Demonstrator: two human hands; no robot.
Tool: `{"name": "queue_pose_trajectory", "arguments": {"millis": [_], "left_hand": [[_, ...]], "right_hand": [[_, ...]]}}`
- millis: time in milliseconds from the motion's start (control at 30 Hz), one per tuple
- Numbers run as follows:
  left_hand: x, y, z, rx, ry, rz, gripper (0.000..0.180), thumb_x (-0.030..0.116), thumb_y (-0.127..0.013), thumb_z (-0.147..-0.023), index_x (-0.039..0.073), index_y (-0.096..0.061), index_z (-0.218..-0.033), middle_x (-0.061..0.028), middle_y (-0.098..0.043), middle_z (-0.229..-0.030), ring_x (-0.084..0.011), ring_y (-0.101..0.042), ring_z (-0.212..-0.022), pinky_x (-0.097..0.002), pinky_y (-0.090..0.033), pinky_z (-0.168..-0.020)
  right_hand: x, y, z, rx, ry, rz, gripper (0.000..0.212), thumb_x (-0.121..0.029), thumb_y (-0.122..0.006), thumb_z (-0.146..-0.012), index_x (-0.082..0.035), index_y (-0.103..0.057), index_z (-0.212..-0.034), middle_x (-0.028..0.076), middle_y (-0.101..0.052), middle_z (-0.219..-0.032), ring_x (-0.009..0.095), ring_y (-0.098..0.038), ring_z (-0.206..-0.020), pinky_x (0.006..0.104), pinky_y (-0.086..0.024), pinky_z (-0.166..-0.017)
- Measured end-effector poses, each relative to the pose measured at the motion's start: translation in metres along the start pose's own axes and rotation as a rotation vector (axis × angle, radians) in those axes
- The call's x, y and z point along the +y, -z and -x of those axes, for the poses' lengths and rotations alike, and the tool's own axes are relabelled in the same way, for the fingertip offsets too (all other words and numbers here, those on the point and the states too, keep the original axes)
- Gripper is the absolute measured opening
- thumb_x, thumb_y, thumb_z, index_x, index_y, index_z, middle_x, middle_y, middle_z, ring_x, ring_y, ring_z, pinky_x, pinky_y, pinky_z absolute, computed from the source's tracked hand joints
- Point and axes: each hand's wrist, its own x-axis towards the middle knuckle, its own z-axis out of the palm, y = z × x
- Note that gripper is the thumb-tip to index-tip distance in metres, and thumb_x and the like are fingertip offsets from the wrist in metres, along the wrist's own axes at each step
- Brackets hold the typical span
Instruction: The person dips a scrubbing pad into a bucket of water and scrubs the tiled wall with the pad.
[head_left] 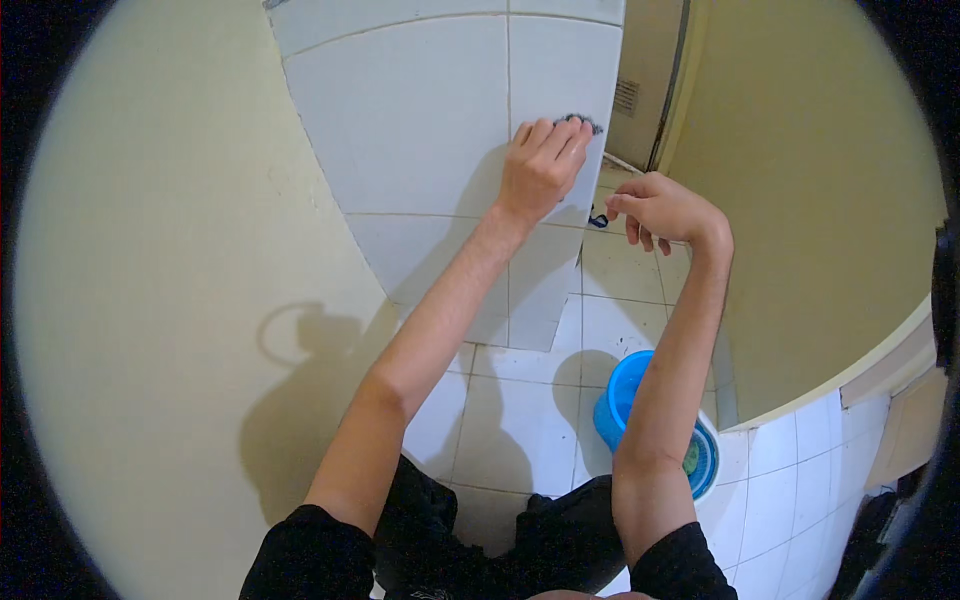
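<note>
My left hand [545, 165] is closed over a dark grey, fuzzy scouring pad [592, 126], pressing it to the white tiled wall [420, 110] near its right edge. The fingers cover most of the pad. Off to the right, my right hand [665, 212] hangs in the air with a bent wrist. Its fingers droop loosely apart and hold nothing. The tiled floor and a doorway lie beyond it.
Below my right forearm stand a blue bucket [608, 415] and a round blue basin [710, 462] with something green in it. A cream wall [170, 250] rises at the left. Behind the tiled edge, a small dark blue object [598, 220] lies on the floor.
</note>
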Motion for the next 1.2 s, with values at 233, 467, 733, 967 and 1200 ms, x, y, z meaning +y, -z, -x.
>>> {"name": "queue_pose_trajectory", "arguments": {"millis": [233, 467, 733, 967, 1200], "left_hand": [[-0.017, -0.007, -0.079, 0.02, 0.002, -0.017, 0.027, 0.012, -0.074, -0.085, 0.009, -0.071, -0.111, -0.0037, -0.069, -0.1, -0.0249, -0.061, -0.09, -0.0408, -0.048, -0.08], [-0.016, -0.002, -0.048, -0.005, -0.09, 0.027, 0.018, 0.012, -0.074, -0.085, 0.009, -0.069, -0.101, -0.0044, -0.065, -0.094, -0.026, -0.059, -0.088, -0.0409, -0.047, -0.077], [-0.017, 0.001, -0.059, 0.002, -0.074, 0.023, 0.019, 0.012, -0.074, -0.084, 0.009, -0.07, -0.103, -0.0039, -0.064, -0.093, -0.0254, -0.059, -0.087, -0.0404, -0.047, -0.077], [-0.023, -0.007, -0.083, 0.035, -0.052, -0.02, 0.02, 0.01, -0.074, -0.082, 0.008, -0.07, -0.102, -0.0038, -0.064, -0.092, -0.0249, -0.059, -0.087, -0.0399, -0.047, -0.078], [-0.022, -0.006, -0.067, 0.002, -0.072, -0.006, 0.016, 0.008, -0.072, -0.082, 0.008, -0.069, -0.097, -0.004, -0.064, -0.091, -0.025, -0.059, -0.086, -0.0393, -0.046, -0.078]], "right_hand": [[-0.001, -0.006, -0.012, -0.015, 0.006, -0.004, 0.035, -0.032, -0.057, -0.1, -0.001, -0.071, -0.105, 0.007, -0.066, -0.068, 0.015, -0.061, -0.053, 0.0334, -0.047, -0.044], [0.002, -0.007, -0.016, -0.006, -0.033, 0.024, 0.036, -0.034, -0.058, -0.1, 0.0, -0.07, -0.104, 0.007, -0.067, -0.069, 0.015, -0.061, -0.054, 0.0344, -0.047, -0.044], [0.007, -0.009, -0.023, -0.009, -0.044, 0.018, 0.036, -0.035, -0.058, -0.1, 0.0, -0.069, -0.103, 0.007, -0.067, -0.069, 0.015, -0.062, -0.054, 0.0352, -0.047, -0.045], [0.008, -0.011, -0.027, -0.001, -0.071, 0.047, 0.036, -0.035, -0.058, -0.103, -0.001, -0.068, -0.104, 0.007, -0.066, -0.068, 0.016, -0.062, -0.054, 0.0354, -0.048, -0.044], [0.005, -0.015, -0.031, -0.014, -0.061, 0.074, 0.036, -0.036, -0.058, -0.103, -0.002, -0.068, -0.101, 0.007, -0.066, -0.067, 0.015, -0.062, -0.054, 0.0357, -0.049, -0.044]]}}
